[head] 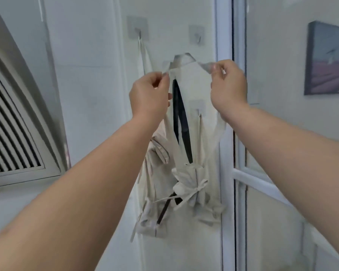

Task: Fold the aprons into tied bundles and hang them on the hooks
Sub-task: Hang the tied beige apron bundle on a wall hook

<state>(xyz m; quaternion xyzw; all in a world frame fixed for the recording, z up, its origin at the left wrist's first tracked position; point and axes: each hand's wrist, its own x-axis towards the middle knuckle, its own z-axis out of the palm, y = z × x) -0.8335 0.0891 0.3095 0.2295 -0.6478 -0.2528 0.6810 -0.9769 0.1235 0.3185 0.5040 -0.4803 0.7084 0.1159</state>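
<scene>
Both hands (150, 94) (228, 85) pinch an apron strap (184, 58) below hooks (197, 37), before hung bundles (150, 212).

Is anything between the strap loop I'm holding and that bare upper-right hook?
Nothing visible. The left hand and right hand pinch the strap loop open just below the bare hook, with only plain wall between. The upper-left hook already carries a strap.
</scene>
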